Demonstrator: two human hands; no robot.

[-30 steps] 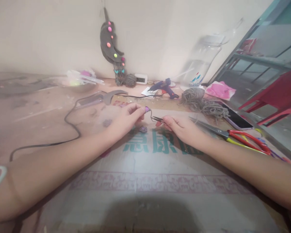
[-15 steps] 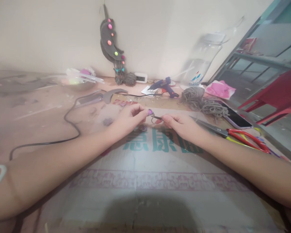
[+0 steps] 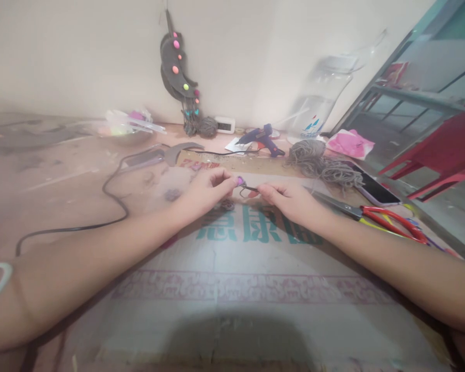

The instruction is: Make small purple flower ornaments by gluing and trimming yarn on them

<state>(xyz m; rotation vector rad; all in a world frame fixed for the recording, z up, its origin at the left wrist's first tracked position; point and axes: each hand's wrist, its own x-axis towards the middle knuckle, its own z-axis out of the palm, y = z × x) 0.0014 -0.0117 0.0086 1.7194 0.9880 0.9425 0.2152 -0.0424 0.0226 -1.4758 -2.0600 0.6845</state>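
Over the flat cardboard [image 3: 217,258], my left hand [image 3: 214,187] is closed in a pinch on a small purple piece [image 3: 240,181] with grey edging. My right hand [image 3: 279,195] is closed around a thin dark tool [image 3: 251,188], its tip touching the purple piece. A thin grey loop of yarn [image 3: 243,194] hangs between the two hands. The tool's exact kind is too small to make out. Just below my left fingertips, a small grey and purple piece [image 3: 228,205] lies on the cardboard.
Scissors with red handles [image 3: 395,222] lie beside my right forearm. Grey yarn [image 3: 313,160], a phone [image 3: 375,187], a glue gun [image 3: 261,139] and a water bottle [image 3: 323,98] are behind. A black cord [image 3: 110,194] runs along the left; a decorated grey hanging [image 3: 174,67] is on the wall.
The purple piece has turned slightly in my left fingers, and the tool tip sits closer against it. Both hands stay in nearly the same place.
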